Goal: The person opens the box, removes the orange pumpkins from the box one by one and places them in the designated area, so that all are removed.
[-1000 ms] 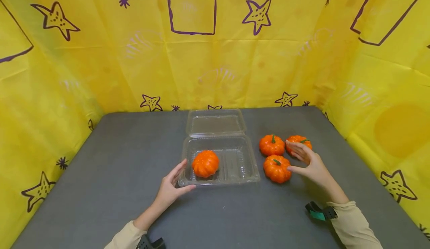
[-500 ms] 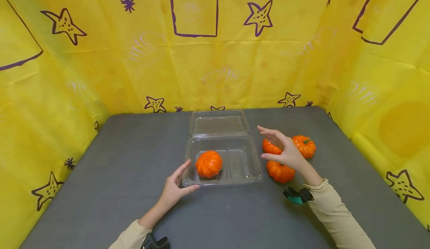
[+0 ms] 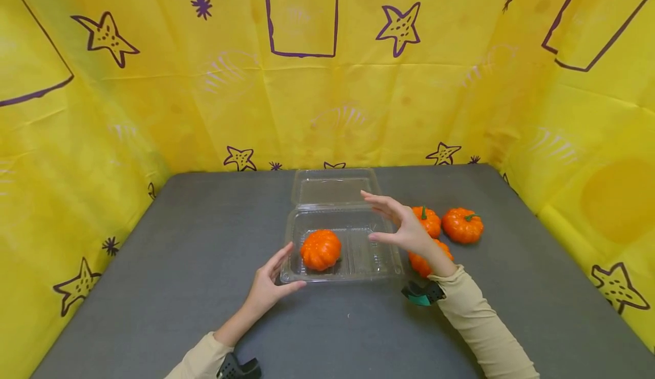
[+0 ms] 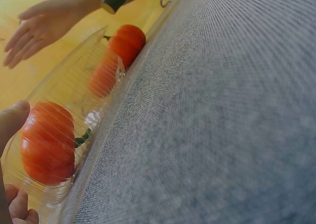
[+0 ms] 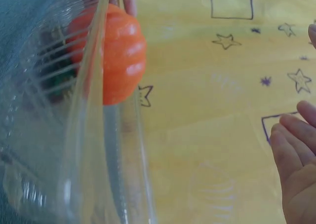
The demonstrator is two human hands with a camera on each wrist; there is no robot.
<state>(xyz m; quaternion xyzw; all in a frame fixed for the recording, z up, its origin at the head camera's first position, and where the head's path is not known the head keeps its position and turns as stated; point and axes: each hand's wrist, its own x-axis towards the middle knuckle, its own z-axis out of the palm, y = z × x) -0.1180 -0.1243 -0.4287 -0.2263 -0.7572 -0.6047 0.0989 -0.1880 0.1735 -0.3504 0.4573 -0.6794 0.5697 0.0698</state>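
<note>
A clear plastic clamshell container (image 3: 358, 262) lies on the table, its lid (image 3: 332, 188) folded back away from me. One small orange pumpkin (image 3: 320, 250) sits in its left half, its green stem (image 4: 82, 137) pointing down in the left wrist view. At the near left corner of the container is my left hand (image 3: 266, 285), thumb along the front edge and fingers at the left side. My right hand (image 3: 404, 231) hovers over the container's right side, fingers stretched and thumb apart, holding nothing; the right wrist view also has these fingers (image 5: 291, 155) empty.
Right of the container are three more pumpkins: one at the back right (image 3: 463, 225), one beside it (image 3: 428, 223), and a nearer one (image 3: 421, 265) partly hidden under my right forearm. Yellow cloth (image 3: 307, 100) with drawn stars hangs around the grey table (image 3: 204, 254).
My right hand has moved left from the three pumpkins to above the container, carrying nothing. The left hand stays at the container's corner; the view has shifted slightly.
</note>
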